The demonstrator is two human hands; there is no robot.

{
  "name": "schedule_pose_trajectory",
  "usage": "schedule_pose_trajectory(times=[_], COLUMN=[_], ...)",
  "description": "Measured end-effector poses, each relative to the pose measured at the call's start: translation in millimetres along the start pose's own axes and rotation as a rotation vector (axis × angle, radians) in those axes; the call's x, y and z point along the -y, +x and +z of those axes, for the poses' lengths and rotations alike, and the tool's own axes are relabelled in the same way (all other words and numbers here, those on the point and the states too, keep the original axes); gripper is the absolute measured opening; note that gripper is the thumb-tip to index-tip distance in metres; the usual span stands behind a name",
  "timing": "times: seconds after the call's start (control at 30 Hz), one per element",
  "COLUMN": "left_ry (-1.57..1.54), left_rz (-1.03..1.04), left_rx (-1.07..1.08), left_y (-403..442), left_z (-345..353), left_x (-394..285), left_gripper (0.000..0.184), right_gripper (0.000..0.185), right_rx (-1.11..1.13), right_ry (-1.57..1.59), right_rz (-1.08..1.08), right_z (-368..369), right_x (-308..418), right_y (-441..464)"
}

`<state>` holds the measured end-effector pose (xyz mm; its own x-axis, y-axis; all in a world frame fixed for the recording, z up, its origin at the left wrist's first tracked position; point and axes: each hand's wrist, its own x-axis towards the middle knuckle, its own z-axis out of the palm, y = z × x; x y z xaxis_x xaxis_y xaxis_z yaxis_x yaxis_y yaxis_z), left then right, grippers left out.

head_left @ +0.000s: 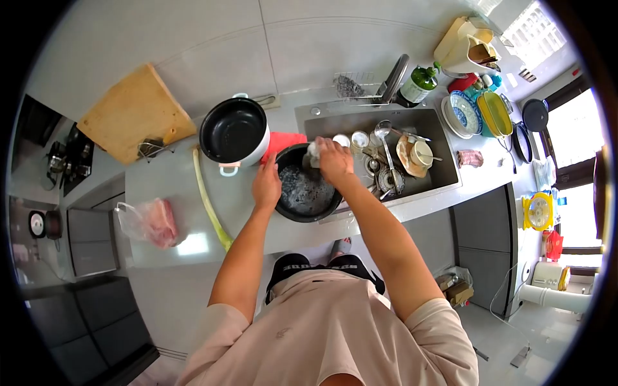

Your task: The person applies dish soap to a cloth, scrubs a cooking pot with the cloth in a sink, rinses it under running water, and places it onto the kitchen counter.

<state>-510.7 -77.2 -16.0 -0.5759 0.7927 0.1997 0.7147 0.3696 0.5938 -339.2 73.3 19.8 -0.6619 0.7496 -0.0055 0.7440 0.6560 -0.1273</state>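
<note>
Black pot [308, 193]: sits at the left end of the sink [426, 182], close to the counter's front edge, with frothy, bubbly water inside.
Left hand [266, 184]: lies against the pot's left rim, fingers pointing away from the body; whether they pinch the rim or only rest on it, I cannot tell.
Right hand [335, 161]: over the pot's far right rim, fingers bent and pressed around a whitish scrubber [313, 155]; the fingertips are hidden.
White pot [262, 136]: black inside, stands on the counter [183, 186] just beyond the left hand, one handle facing the body.
Red cloth [284, 139]: lies between the two pots, partly hidden.
Sink contents: a ladle [383, 130], a pale bowl [421, 154] and small cups [359, 139] crowd together, right of the right hand.
Behind the sink: the faucet [394, 76] stands beside a green bottle [419, 85].
Left counter: a long green-and-white stalk [207, 196] lies between the white pot and bagged meat [161, 222]; a wooden cutting board [132, 112] leans at the back.
Right counter: stacked plates [465, 112] stand near another piece of meat [470, 158].
</note>
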Motion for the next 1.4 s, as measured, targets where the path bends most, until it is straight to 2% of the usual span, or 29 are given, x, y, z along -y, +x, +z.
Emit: schedule_pose_trajectory(times=[0.03,0.07,0.13,0.2,0.23,0.27,0.33,0.37,0.4,0.47,0.5,0.53,0.6,0.63,0.7,0.73,0.8,0.87,0.9,0.93,0.97,1.0,1.03,1.07,1.1,1.13,1.2,1.33,1.4], left_ry=[-0.001,-0.005,-0.017,-0.033,-0.042,-0.039,-0.073,-0.068,-0.127,-0.181,-0.202,-0.222,-0.254,-0.293,-0.319,-0.354,-0.425,-0.494,-0.538,-0.559,-0.579,-0.585,-0.59,-0.59,-0.6,-0.608,-0.613,-0.542,-0.528], left_rz=[-0.047,-0.05,-0.063,-0.08,-0.085,-0.085,-0.119,-0.112,-0.096,-0.077,-0.095,-0.115,-0.142,-0.17,-0.15,-0.13,-0.171,-0.207,-0.26,-0.285,-0.311,-0.432,-0.553,-0.552,-0.452,-0.356,-0.358,-0.296,-0.33], left_rx=[0.001,-0.001,-0.065,-0.075,-0.077,-0.08,-0.071,-0.07,-0.077,-0.078,-0.043,-0.01,0.052,0.11,0.14,0.161,0.224,0.271,0.323,0.349,0.375,0.43,0.488,0.493,0.441,0.389,0.381,0.311,0.339], left_y=[1.5,3.3,0.1,-0.1,-0.9,-1.8,-1.6,-1.1,-3.4,-7.9,-9.1,-9.2,-9.0,-9.3,-8.2,-7.6,-5.0,0.0,1.0,2.4,3.9,7.1,8.0,8.2,7.3,5.7,3.0,0.5,0.7], left_z=[1.4,2.3,7.1,5.3,2.9,0.4,-2.0,-2.1,-0.5,4.5,2.7,-0.8,-8.7,-11.3,-9.9,-9.0,-9.5,-14.7,-16.9,-21.4,-26.3,-34.7,-36.3,-35.3,-28.5,-25.5,-22.4,-18.6,-23.4], left_x=[-0.5,-1.2,-0.4,-2.8,-4.0,-5.8,-7.4,-5.8,-1.1,8.0,7.7,6.3,2.5,2.2,11.0,14.3,18.0,17.8,16.7,12.2,7.2,-3.5,-5.4,-5.7,0.7,3.7,7.5,5.1,1.9], left_gripper=[0.039,0.039,0.037,0.037,0.036,0.036,0.036,0.036,0.036,0.036,0.037,0.038,0.039,0.041,0.041,0.042,0.042,0.042,0.042,0.042,0.042,0.042,0.042,0.042,0.042,0.042,0.042,0.043,0.043], right_gripper=[0.064,0.064,0.073,0.081,0.069,0.069,0.047,0.033,0.033,0.029,0.03,0.03,0.031,0.031,0.031,0.031,0.031,0.032,0.032,0.031,0.03,0.03,0.03,0.027,0.025,0.022,0.021,0.024,0.031], right_rx=[-0.032,-0.032,0.135,-0.014,-0.143,-0.144,-0.28,-0.37,-0.37,-0.259,-0.146,-0.144,0.245,0.249,0.615,0.624,0.537,0.367,0.259,0.001,-0.022,-0.046,-0.049,0.132,0.301,0.387,0.576,0.486,-0.056], right_ry=[0.094,0.09,0.322,0.372,0.271,0.274,0.126,0.189,0.194,0.192,0.183,0.189,0.109,0.119,0.13,0.139,0.439,0.636,0.734,1.241,1.368,1.494,1.495,1.304,1.098,0.909,0.656,0.613,0.937], right_rz=[0.036,0.033,0.363,0.358,0.369,0.367,0.253,0.199,0.205,-0.005,-0.059,-0.055,-0.123,-0.12,-0.218,-0.216,-0.32,-0.084,0.18,0.686,0.714,0.741,0.747,0.522,0.298,-0.025,-0.289,-0.228,0.292], right_z=[3.1,6.7,1.9,30.5,25.4,17.6,-9.6,-13.3,-14.2,-14.3,-18.6,-2.1,47.1,72.0,109.9,107.0,102.9,106.5,135.3,106.6,97.3,99.9,109.8,119.5,125.5,106.1,94.6,91.1,91.1], right_x=[-8.2,-12.3,-9.0,-6.8,3.1,4.5,9.3,10.4,11.7,17.2,23.7,26.3,34.0,38.9,51.0,60.6,79.7,93.5,95.4,104.6,102.8,97.3,93.8,90.3,84.7,76.7,67.6,82.9,92.9], right_y=[-12.4,-25.8,-64.3,-102.0,-108.5,-109.4,-104.9,-98.8,-93.4,-81.3,-75.7,-71.5,-60.9,-56.4,-48.8,-43.4,-28.3,-4.3,14.4,11.2,13.0,14.5,9.9,1.0,-7.4,-19.4,-29.8,-13.5,6.8])
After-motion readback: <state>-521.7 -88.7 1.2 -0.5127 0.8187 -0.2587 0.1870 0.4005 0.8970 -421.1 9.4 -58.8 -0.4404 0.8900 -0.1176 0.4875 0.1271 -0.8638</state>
